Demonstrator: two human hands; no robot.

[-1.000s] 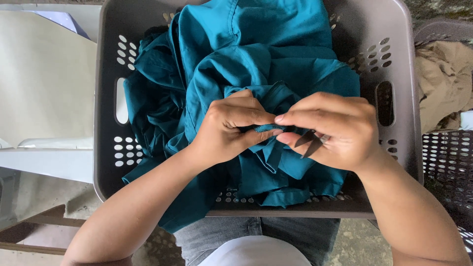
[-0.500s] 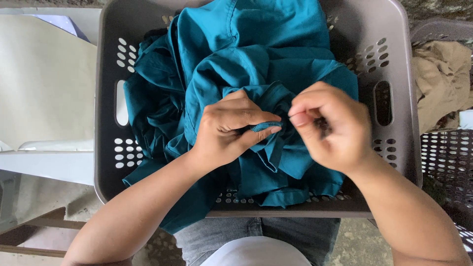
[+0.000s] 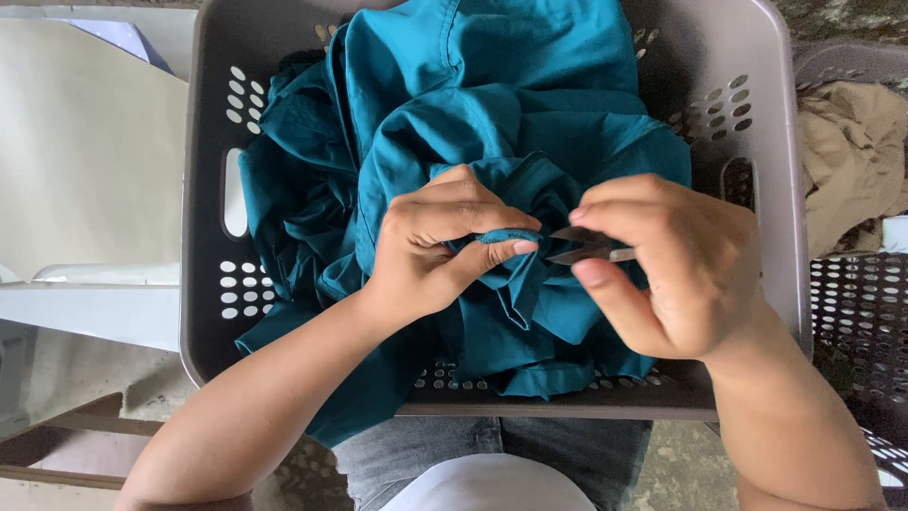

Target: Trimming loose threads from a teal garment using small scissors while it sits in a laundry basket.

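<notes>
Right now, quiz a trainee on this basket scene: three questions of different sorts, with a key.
1. True or false: the right hand holds small metal snips.
2. What does the left hand pinch? A) beige cloth B) a fold of the teal fabric C) the basket rim
3. Fill in: the teal fabric lies in a grey ___.

Key: 1 true; 2 B; 3 basket.
</notes>
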